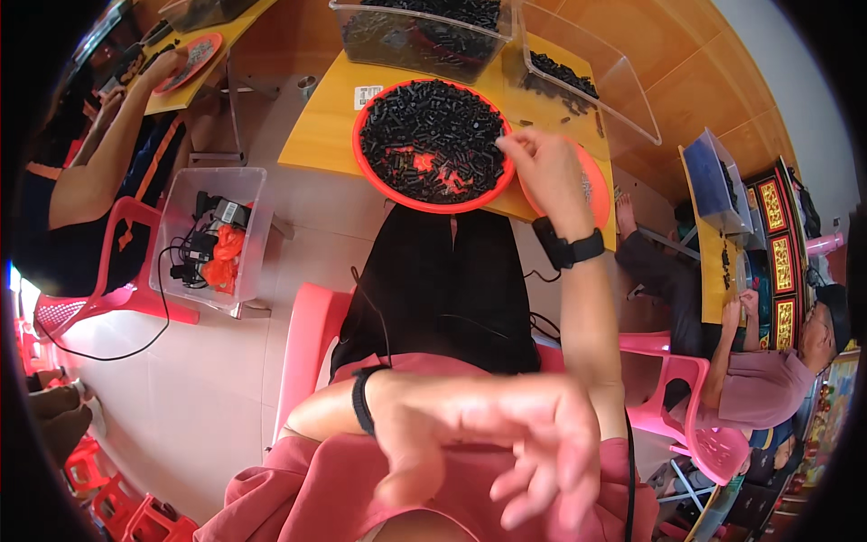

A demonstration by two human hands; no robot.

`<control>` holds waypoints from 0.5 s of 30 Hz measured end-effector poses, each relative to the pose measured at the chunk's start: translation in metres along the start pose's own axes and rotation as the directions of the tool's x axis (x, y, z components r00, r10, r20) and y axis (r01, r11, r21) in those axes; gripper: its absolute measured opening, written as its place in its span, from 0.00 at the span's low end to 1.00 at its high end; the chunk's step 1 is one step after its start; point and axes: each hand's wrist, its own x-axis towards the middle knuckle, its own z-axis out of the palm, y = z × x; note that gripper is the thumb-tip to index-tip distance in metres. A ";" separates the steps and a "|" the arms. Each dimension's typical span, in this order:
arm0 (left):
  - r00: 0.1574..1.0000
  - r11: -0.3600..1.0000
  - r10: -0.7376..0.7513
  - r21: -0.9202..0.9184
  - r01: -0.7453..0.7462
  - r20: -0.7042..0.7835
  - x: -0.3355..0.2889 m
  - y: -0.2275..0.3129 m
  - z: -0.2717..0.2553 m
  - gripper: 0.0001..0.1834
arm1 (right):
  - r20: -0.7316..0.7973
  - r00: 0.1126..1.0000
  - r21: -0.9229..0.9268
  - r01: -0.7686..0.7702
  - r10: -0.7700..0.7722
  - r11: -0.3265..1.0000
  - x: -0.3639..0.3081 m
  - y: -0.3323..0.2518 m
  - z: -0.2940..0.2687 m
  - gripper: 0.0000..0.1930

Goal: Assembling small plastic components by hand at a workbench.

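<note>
A round red tray (358, 154) full of small black plastic pieces (433, 117) sits on the yellow table in front of me. Its red bottom shows through in the near part. My right hand (549, 172), with a black device on its wrist, hovers at the tray's right rim. Thumb and forefinger are pinched there; whatever they hold is too small to make out. Under that hand lies a second red plate (591, 176) with small greyish pieces, partly hidden. Close up before my chest, my left hand (497, 434) is blurred, its fingers curved and apart, holding nothing I can see.
Two clear plastic bins (424, 45) of black pieces stand at the table's back. On my left, a clear bin (212, 172) holds cables and orange bags. One person sits at a table far left, another on a pink chair (713, 447) at right.
</note>
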 end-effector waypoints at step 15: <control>0.917 0.929 0.354 -0.184 -0.322 0.181 0.046 0.003 0.000 0.52 | 0.151 0.989 -0.284 0.040 0.004 0.958 0.013 0.022 0.045 0.07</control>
